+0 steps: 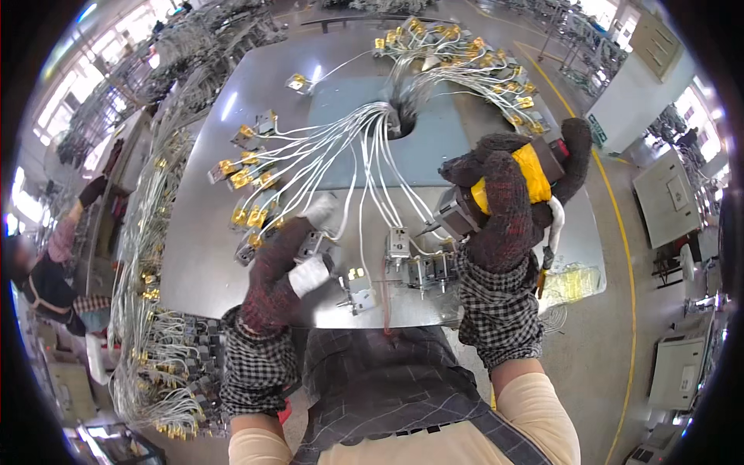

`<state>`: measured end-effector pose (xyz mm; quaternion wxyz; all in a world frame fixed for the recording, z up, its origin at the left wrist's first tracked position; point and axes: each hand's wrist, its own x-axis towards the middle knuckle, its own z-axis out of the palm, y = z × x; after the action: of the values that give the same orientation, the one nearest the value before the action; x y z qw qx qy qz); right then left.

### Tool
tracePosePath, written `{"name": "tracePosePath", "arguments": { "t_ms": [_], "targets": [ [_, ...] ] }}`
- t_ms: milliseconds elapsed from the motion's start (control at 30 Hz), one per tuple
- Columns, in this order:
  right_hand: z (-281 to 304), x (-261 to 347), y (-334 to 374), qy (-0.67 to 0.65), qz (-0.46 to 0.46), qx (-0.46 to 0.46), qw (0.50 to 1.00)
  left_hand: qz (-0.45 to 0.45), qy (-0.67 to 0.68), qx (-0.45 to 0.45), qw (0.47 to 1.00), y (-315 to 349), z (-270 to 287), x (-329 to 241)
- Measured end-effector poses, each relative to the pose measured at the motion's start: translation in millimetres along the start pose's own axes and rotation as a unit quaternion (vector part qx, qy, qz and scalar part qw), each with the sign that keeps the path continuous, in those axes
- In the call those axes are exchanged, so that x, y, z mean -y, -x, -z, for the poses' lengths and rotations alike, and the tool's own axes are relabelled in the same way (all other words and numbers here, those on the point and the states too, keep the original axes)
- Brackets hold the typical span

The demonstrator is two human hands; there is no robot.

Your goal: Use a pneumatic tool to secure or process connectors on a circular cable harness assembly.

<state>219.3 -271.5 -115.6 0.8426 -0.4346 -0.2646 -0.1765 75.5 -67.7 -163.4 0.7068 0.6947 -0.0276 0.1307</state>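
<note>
My right hand (508,186), in a dark knitted glove, grips a grey and black handheld power tool (457,213) wrapped in yellow tape. Its thin pointed bit aims left, close to a small metal box (398,242) on a white wire. My left hand (279,271), gloved with white tape on thumb and forefinger, pinches another wired metal box (316,246), partly covered by the fingers. Between the hands lie a tilted metal box (359,294) and, farther right, several similar boxes (428,271). White wires (341,128) fan out from a hole in the metal table (205,186).
More yellow-topped boxes (252,178) rest along the table's left side, others (465,46) at the far edge. A dense rack of white wires (147,232) stands left. Beyond it another person (62,271) reaches toward a bench. Yellow tape (573,285) covers the right near corner.
</note>
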Motion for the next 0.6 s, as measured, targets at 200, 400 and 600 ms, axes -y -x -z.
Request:
{"name": "tracePosePath", "arguments": {
  "t_ms": [200,400,600],
  "targets": [
    [-2,-7,6,0.011,-0.001,0.109,0.994,-0.187,-0.561,0.111,0.799,12,-3,-8],
    [-5,0,19,-0.07,-0.117,0.005,0.991,-0.141,-0.66,0.147,0.723,18,-40,17],
    [-1,3,27,-0.001,0.058,0.104,0.993,-0.162,-0.612,0.12,0.765,18,-15,19]
  ]
}}
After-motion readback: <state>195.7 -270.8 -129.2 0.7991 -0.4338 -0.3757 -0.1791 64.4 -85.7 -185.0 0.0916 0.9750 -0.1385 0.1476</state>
